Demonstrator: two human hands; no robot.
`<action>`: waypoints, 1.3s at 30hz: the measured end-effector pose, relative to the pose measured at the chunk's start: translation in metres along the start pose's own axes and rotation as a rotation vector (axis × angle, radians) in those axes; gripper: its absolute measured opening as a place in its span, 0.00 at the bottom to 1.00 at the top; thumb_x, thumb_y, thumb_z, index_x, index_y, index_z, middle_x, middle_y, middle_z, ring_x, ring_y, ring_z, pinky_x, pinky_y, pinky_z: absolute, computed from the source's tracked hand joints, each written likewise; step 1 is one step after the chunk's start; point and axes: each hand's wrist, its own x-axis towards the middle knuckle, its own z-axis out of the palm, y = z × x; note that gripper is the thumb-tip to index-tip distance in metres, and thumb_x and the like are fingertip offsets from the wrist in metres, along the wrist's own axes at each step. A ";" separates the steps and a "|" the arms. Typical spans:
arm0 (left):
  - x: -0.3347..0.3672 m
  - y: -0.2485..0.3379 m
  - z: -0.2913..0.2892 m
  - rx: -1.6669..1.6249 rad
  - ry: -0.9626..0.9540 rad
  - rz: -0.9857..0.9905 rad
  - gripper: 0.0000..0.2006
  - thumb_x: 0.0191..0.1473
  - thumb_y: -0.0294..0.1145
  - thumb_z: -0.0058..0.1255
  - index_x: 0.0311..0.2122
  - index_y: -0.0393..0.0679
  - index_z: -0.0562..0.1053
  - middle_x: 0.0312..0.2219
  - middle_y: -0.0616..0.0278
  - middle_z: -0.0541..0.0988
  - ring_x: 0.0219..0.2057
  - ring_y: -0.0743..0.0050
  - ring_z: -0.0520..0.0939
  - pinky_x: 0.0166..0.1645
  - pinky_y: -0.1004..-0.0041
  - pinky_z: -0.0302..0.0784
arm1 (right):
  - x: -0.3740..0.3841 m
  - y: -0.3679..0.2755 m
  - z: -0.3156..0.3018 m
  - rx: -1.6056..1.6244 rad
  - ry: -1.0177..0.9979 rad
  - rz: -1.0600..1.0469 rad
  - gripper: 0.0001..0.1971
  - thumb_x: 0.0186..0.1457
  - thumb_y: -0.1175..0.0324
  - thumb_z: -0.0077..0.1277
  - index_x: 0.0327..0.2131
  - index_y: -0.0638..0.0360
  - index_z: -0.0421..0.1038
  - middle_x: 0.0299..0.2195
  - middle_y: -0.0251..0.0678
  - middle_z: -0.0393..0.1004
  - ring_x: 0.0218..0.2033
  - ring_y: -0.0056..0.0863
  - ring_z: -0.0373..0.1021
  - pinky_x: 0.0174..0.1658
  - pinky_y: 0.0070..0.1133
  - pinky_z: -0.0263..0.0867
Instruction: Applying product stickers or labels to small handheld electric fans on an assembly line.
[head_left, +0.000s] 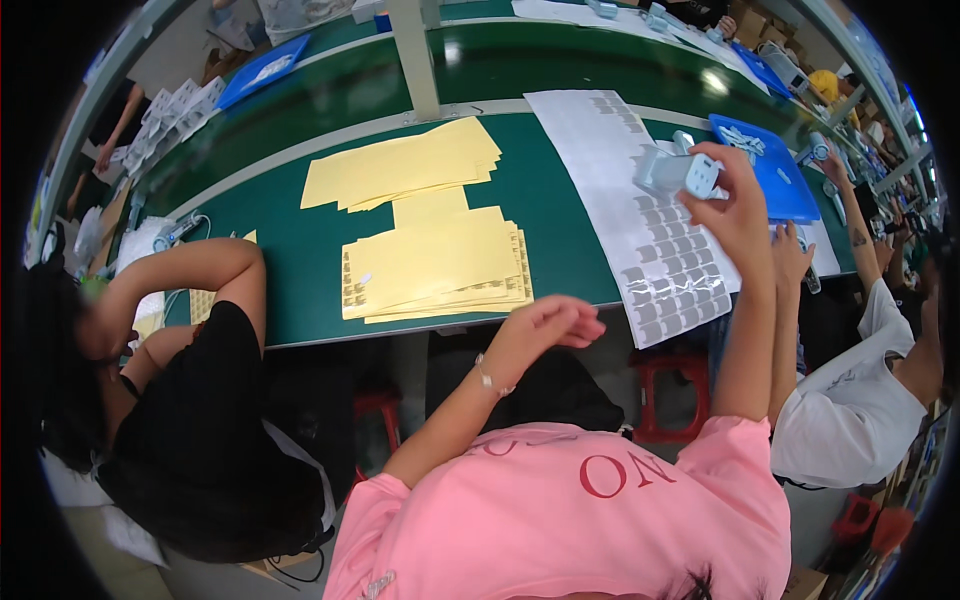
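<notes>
Pale-blue device in right hand, above sticker sheet

Head view, only one. Right hand (738, 205) is closed in a pinch on a pale-blue device (690, 177), thumb on the near side, fingers on the far side, face with small dark slots showing. Device is up over the far right part of the white sheet (590, 170), which carries rows of grey stickers (685, 265) and lies on the green bench (290, 225). Left hand (550, 325) hangs by the bench's near edge, fingers half curled; nothing visible in it, but fingertips blur, so can't tell if something small is pinched.

Left of the sheet: a far yellow stack (395, 170) and a near yellow stack (440, 255). Right: blue tray (795, 195) with pale pieces, and a co-worker's hand (792, 260) near the sheet's right edge.

To handle this well, I'd judge: grip by the sides, fingertips off the flat faces, device tilted so the wanted face is in sight. Left hand is better placed to steady it or pick at small stickers. Keep the right forearm off the sheet; dragging could shift or lift stickers. Tray and neighbour are close, so small moves, no swinging right.
</notes>
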 end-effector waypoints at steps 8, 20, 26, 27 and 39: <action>0.028 0.038 0.018 -0.572 0.306 -0.002 0.27 0.52 0.54 0.44 0.46 0.40 0.62 0.27 0.60 0.73 0.28 0.71 0.76 0.32 0.70 0.73 | -0.071 -0.066 0.059 -0.097 -0.496 -0.696 0.19 0.37 0.80 0.53 0.39 0.56 0.71 0.41 0.36 0.68 0.41 0.36 0.66 0.44 0.27 0.63; 0.011 0.054 -0.042 -0.479 0.278 0.144 0.33 0.54 0.62 0.27 0.44 0.36 0.64 0.22 0.62 0.71 0.21 0.75 0.73 0.22 0.78 0.71 | 0.189 0.192 0.065 -0.292 -0.289 0.293 0.09 0.40 0.79 0.50 0.30 0.60 0.73 0.22 0.36 0.72 0.18 0.21 0.69 0.20 0.18 0.69; 0.006 0.073 -0.067 -0.672 0.413 0.174 0.33 0.53 0.64 0.28 0.42 0.38 0.65 0.23 0.62 0.70 0.22 0.73 0.73 0.24 0.75 0.72 | 0.202 0.229 0.113 -0.403 -0.383 0.293 0.11 0.43 0.79 0.51 0.34 0.56 0.71 0.20 0.36 0.69 0.15 0.23 0.66 0.17 0.19 0.64; 0.007 0.077 -0.068 -0.675 0.435 0.177 0.34 0.52 0.64 0.29 0.42 0.37 0.65 0.24 0.62 0.69 0.23 0.73 0.72 0.24 0.75 0.71 | 0.204 0.231 0.111 -0.387 -0.401 0.270 0.10 0.44 0.78 0.51 0.34 0.56 0.71 0.19 0.36 0.69 0.14 0.22 0.66 0.17 0.19 0.64; 0.007 0.095 -0.072 -0.751 0.516 0.172 0.32 0.53 0.62 0.32 0.42 0.37 0.65 0.25 0.65 0.68 0.24 0.78 0.69 0.24 0.79 0.67 | 0.215 0.249 0.105 -0.387 -0.516 0.182 0.07 0.46 0.79 0.50 0.29 0.57 0.64 0.16 0.34 0.67 0.13 0.20 0.64 0.14 0.20 0.62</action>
